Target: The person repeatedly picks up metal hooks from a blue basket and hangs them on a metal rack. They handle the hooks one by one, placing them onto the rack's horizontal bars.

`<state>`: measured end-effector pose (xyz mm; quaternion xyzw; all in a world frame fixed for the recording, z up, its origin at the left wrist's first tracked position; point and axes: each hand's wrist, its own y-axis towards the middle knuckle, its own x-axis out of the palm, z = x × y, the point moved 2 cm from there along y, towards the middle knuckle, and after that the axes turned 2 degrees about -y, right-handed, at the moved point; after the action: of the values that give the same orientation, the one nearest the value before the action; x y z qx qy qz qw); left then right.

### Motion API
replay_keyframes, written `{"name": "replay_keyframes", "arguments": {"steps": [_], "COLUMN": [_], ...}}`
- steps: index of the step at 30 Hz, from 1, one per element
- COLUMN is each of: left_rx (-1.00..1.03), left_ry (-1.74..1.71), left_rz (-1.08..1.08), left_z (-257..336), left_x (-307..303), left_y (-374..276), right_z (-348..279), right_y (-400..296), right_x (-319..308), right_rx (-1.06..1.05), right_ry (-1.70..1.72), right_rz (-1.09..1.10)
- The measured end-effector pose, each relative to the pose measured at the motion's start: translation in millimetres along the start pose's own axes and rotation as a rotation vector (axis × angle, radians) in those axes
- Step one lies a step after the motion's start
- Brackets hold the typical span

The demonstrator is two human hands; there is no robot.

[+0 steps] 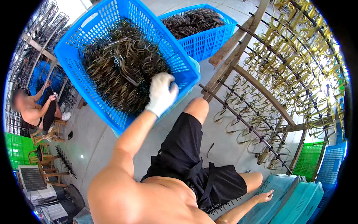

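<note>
My left hand [162, 93], in a white glove, is over the near right part of a large blue perforated plastic basket [92, 93]. Its fingers are curled, with a gap between thumb and forefinger where nothing shows. Dark, curled strips [120, 67], of a material I cannot make out, fill much of this basket. A few straighter dark pieces lie on top. Low on the right is my right hand [265, 196], bare, over turquoise plastic baskets [275, 184]. Its fingers are partly bent; whether they hold anything small is unclear.
A second blue basket [207, 42] of dark pieces stands behind. On the right, a wooden frame [263, 95] carries rods with yellowish curled strips. A seated person [36, 112] is at the left, near wooden stools [50, 168]. A dark strip [210, 150] lies on the floor.
</note>
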<state>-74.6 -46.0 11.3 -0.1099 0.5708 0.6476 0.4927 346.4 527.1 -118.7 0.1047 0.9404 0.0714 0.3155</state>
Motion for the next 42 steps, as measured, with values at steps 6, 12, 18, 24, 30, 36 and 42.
{"name": "replay_keyframes", "arguments": {"steps": [6,12,18,24,30,36,42], "left_rx": [-0.141,-0.051,-0.077,-0.283,-0.631,-0.587,-0.852], "left_ry": [0.763,1.108,0.933,0.457,0.047,-0.302,-1.368], "left_rz": [-0.295,-0.576,-0.610,-0.656,-0.458,-0.366,-0.616], "left_z": [-103.5,-135.4,-95.6,-79.3,-55.7,-38.6,-33.7], "left_x": [25.8,74.6,32.4,-24.0,-28.5,-36.4,-14.7], "left_y": [70.0,88.0,95.5,57.7,28.4,18.0,-5.2], "right_z": [-118.2,-215.1,-260.8,-294.7,-314.0,-349.2,-339.2], "right_y": [-79.9,-196.6,-291.1,-392.5,-506.2,-535.8,-499.0], "right_x": [26.4,42.0,46.7,71.4,132.7,150.5,148.0], "right_rx": [-0.480,-0.658,-0.687,-0.557,-0.017,0.274,-0.221], "right_ry": [0.295,0.495,0.566,0.507,0.504,0.809,0.773], "right_rz": [-0.056,-0.498,-1.043,-1.681,-1.983,-2.016,-1.894]}}
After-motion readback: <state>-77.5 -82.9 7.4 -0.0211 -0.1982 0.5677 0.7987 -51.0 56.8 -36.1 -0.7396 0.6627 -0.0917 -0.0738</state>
